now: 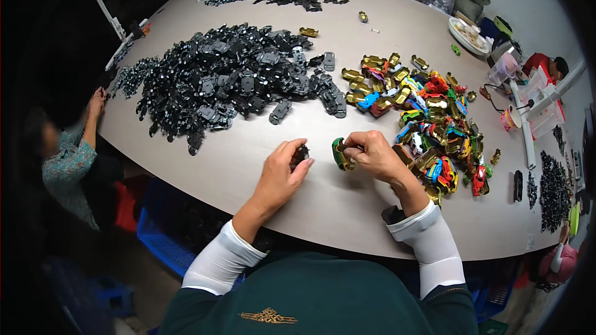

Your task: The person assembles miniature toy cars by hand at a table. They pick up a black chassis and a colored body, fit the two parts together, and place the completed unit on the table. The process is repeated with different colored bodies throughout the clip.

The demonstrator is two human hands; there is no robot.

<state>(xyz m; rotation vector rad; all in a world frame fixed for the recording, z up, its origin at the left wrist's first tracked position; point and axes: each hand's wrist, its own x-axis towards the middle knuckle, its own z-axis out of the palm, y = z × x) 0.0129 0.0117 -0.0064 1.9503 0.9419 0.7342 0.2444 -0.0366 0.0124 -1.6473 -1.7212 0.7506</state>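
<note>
Near the counter (347,205) edge, I am seeing my left hand (282,170) closing around a small black chassis part (300,154), while my right hand (375,155) is pinching a green toy car shell (340,154), both kept close for fitting. Fingers are hiding most of each piece.

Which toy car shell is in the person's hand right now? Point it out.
The green and yellow car shell, pinched in the right hand above the table. All the other coloured shells lie loose in the pile to the right.
</note>
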